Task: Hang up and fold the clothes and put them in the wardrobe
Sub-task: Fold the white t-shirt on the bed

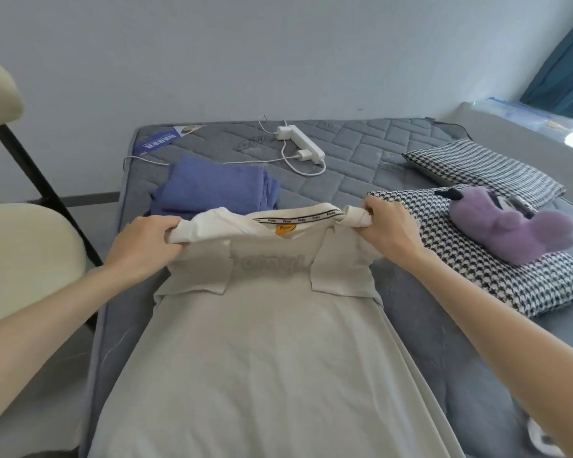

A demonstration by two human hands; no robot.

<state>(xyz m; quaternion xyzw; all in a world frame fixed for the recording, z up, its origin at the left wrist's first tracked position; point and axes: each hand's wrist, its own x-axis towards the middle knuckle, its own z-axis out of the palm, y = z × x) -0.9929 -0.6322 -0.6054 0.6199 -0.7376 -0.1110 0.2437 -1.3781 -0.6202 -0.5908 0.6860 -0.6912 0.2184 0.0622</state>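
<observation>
Nearest me, the long cream cotton T-shirt (272,342) lies flat along the grey quilted mattress (361,150), its sleeves folded in over the body. At its shoulders, my left grip (143,246) clenches bunched fabric beside the collar and my right grip (391,226) grasps the opposite shoulder. To fold well, I judge both should lift level, draw the cloth taut and carry the shoulders toward the hem evenly, edges aligned. Just beyond lies a folded blue-violet garment (212,186). To the right, a purple plush toy (510,233) rests on a black-and-white houndstooth pillow (510,285). Farther back sits a white power strip (303,142).
</observation>
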